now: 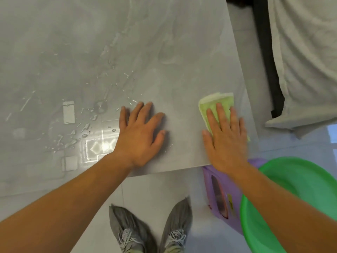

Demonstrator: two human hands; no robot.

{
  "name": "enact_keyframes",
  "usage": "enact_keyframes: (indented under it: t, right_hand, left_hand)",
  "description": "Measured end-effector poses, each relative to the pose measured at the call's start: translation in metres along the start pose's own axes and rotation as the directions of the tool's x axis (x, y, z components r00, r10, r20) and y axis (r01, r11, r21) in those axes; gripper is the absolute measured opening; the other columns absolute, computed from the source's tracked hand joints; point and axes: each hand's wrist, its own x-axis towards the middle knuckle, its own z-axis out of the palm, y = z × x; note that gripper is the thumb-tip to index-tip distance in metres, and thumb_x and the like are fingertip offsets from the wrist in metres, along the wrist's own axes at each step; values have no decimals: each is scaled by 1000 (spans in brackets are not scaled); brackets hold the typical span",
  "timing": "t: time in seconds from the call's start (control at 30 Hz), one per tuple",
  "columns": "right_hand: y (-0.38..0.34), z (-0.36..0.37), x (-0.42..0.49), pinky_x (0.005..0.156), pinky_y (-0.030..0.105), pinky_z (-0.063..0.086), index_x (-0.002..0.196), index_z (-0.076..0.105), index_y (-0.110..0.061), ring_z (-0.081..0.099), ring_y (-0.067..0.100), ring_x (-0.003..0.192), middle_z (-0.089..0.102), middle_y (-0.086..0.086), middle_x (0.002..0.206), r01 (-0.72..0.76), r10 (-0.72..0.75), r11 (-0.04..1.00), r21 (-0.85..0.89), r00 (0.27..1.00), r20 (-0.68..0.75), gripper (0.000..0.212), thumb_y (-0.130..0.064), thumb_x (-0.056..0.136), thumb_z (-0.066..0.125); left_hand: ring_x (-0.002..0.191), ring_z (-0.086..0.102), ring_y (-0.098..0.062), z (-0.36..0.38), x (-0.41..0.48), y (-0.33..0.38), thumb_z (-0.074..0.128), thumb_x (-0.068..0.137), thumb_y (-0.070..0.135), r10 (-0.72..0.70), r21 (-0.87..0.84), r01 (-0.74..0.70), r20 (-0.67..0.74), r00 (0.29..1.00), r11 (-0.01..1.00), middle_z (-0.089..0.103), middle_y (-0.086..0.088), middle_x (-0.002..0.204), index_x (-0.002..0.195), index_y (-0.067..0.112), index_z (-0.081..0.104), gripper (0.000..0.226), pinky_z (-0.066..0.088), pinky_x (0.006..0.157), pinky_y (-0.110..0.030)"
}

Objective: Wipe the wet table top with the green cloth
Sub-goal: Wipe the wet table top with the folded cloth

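Wipe partly done: counter [164, 42] looked dry on the right, puddles and droplets [73, 137] left to clear on the left.
Green basin [300, 189] below the counter corner showed nothing inside, water level unclear; purple container [218, 194] beside it. Left hand [140, 136] lay flat on bare counter, fingers straight, holding nothing. Right hand [228, 141] pressed the folded green cloth [213, 105] flat near the right edge, fingers straight.

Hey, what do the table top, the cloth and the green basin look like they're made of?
Table top: likely polished stone or a ceramic slab, with grey veining and glossy reflections. Cloth: soft pale green fabric, maybe microfibre, with folded layers visible. Basin: probably plastic, smooth and uniformly bright green.
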Motion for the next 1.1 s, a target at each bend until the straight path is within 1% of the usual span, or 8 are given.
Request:
enact_keyframes:
  t: [0.13,0.23,0.3,0.5,0.67,0.8,0.93,1.1]
  right_hand:
    - [-56,3,27,121,60,11,157,24,-25,6,38,153,13,4,167,-130,134,989,67,990,-53,66,-54,99,16]
    - [-114,19,-40,120,61,13,157,26,-24,1,37,154,12,2,168,168,-169,985,37,985,32,63,-50,100,28]
    - [-132,25,-53,120,60,14,157,27,-25,1,35,154,13,1,167,236,-238,971,44,970,54,61,-48,100,30]
    - [-180,27,-10,122,58,7,159,13,-25,-6,35,154,2,2,169,-30,29,996,88,1000,13,63,-46,100,21]
    - [-236,38,-69,120,61,14,158,22,-24,-3,35,154,7,3,168,99,-106,990,101,993,60,65,-44,97,34]
    - [-247,37,-12,121,61,10,159,18,-27,-2,35,154,7,2,168,145,-146,988,52,989,24,62,-47,101,25]
    - [-275,36,12,122,59,2,160,10,-24,-9,37,153,-1,3,169,-88,88,989,118,996,1,64,-47,101,21]
    - [-266,42,-26,121,60,12,158,19,-28,-2,33,154,7,-1,168,239,-242,969,56,969,50,60,-45,101,29]
  left_hand:
    - [152,-1,-26,-8,-29,-51,25,96,56,-100,22,101,-44,994,995,10,-6,165,153,27,26,63,-8,120,-52]
    - [152,0,-29,-19,-51,-90,23,96,54,-210,46,212,-54,976,976,11,-9,165,152,26,28,62,-4,120,-53]
    - [152,3,-30,-24,-60,-112,23,96,52,-224,51,225,-38,974,973,14,-9,164,151,26,30,61,-1,120,-55]
    - [151,13,-26,-32,-70,-149,21,97,48,-124,3,124,-12,992,992,21,-3,163,148,29,37,57,5,121,-50]
    - [146,27,-20,-40,-68,-157,24,99,42,-124,-69,120,-61,990,990,34,3,158,144,29,44,51,11,119,-49]
    - [140,35,-22,-41,-67,-161,27,98,36,-96,-57,90,-98,991,994,41,4,154,140,27,49,48,9,118,-54]
    - [132,44,-25,-43,-61,-172,40,91,23,-61,-52,55,-128,990,997,49,1,146,136,23,52,47,14,118,-54]
    - [147,21,-38,-51,-44,-183,41,90,33,-117,-26,115,-102,988,993,27,-12,160,144,23,41,55,15,118,-54]
